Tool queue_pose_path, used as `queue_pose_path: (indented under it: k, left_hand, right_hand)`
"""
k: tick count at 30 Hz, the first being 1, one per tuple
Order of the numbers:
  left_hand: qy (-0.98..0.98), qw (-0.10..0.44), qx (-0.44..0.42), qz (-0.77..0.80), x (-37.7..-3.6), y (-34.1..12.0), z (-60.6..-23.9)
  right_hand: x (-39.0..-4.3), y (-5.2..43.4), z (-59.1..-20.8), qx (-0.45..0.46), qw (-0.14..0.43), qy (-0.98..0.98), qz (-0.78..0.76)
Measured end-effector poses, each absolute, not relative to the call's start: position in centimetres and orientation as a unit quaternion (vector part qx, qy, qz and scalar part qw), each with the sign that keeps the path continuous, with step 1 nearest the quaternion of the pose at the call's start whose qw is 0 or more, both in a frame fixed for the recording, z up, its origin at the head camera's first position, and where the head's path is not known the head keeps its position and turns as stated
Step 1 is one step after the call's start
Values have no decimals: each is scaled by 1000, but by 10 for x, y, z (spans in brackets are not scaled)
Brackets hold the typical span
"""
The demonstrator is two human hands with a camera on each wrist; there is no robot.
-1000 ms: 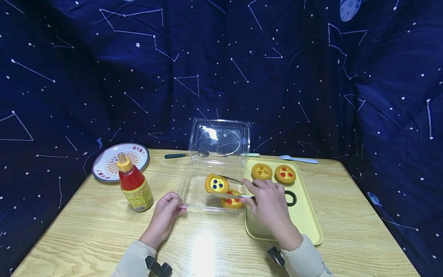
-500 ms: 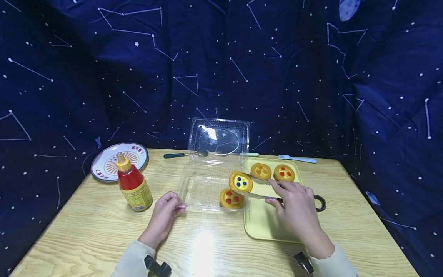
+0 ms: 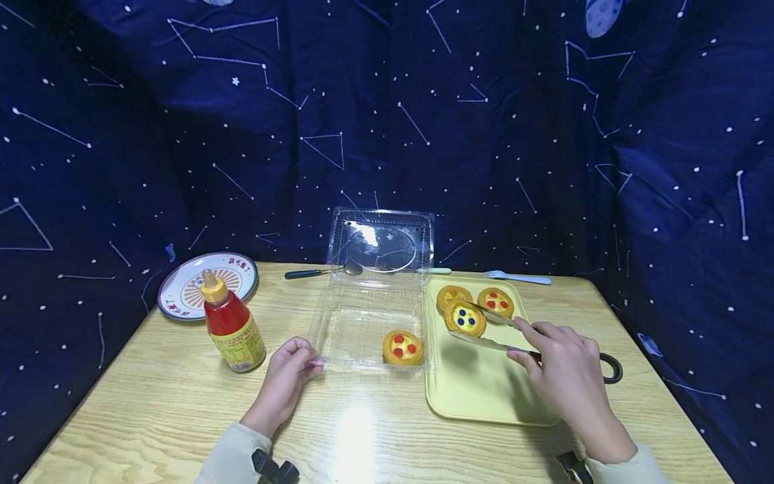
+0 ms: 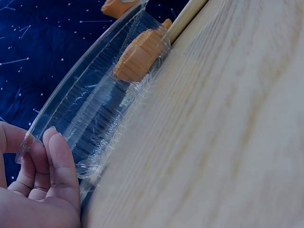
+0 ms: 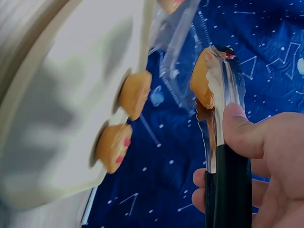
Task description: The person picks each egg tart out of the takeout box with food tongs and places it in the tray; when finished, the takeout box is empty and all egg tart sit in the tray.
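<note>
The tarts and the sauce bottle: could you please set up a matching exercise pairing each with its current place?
Things:
1. blue-dotted tart
2. red-dotted tart
3. sauce bottle
4. plain yellow tart

Places:
A. on the wooden table
B. in the tongs, above the tray
C. lying on the yellow tray
D. in the clear box

Pairs: 1-B, 2-D, 3-A, 4-C

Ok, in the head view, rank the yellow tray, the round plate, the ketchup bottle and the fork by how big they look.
1. Yellow tray
2. Round plate
3. Ketchup bottle
4. Fork

The plate and fork lie farther from the camera, so they may look smaller than they are.
</note>
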State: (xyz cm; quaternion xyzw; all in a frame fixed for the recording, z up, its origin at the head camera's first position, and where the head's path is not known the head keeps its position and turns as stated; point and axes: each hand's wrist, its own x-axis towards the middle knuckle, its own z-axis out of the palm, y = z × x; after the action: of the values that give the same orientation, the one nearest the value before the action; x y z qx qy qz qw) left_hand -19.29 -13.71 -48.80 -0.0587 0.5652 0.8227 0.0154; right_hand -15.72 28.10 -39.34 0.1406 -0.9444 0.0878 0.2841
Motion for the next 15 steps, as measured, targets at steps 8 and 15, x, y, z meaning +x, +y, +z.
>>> queue_pose_path:
  k: [8,15]
  left_hand:
    - [567,15,-64,821,-193,-138,-489]
    - [565,14,-60,823,-193,-137,-489]
  right_hand:
    - [-163,296,-403,123,257,-956,77]
    - [-171,297,-414,120,226,-964,66]
